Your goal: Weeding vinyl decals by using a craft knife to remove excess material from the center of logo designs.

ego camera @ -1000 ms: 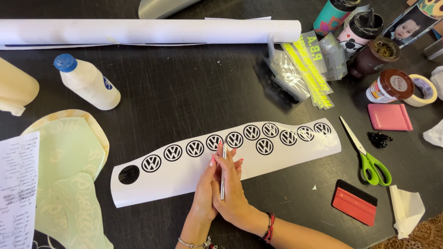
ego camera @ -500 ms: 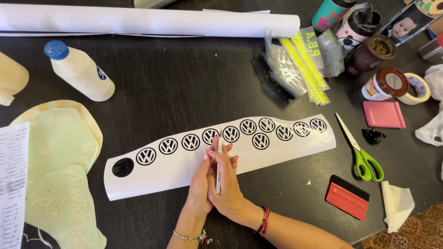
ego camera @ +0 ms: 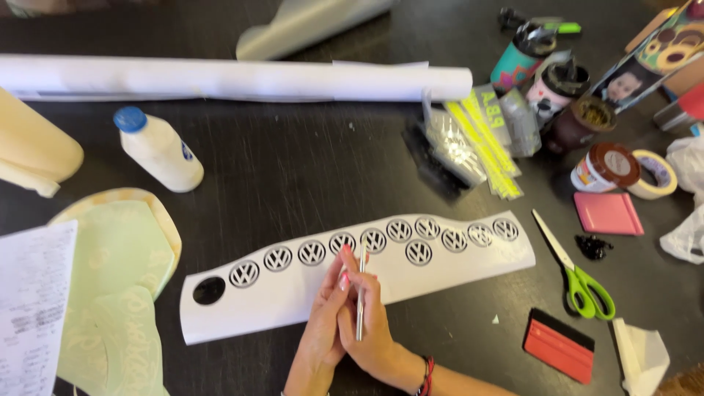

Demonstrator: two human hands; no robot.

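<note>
Weeding was under way: right hand (ego camera: 370, 323) gripped the thin tool (ego camera: 361, 293) over the sticker sheet (ego camera: 440, 275), left hand (ego camera: 326, 323) apparently pressing beside it; next required precise picking.

A dark wooden table (ego camera: 293, 169) carries a long white sticker sheet (ego camera: 440, 275), green-handled scissors (ego camera: 579, 275), a white plastic bottle (ego camera: 158, 150)

Paper sheet (ego camera: 33, 308) cut off at left edge, its print too small to tell, cream roll (ego camera: 33, 150) cropped left, strip (ego camera: 293, 290) partly hidden under hands, plastic bag (ego camera: 686, 220) clipped right
</note>
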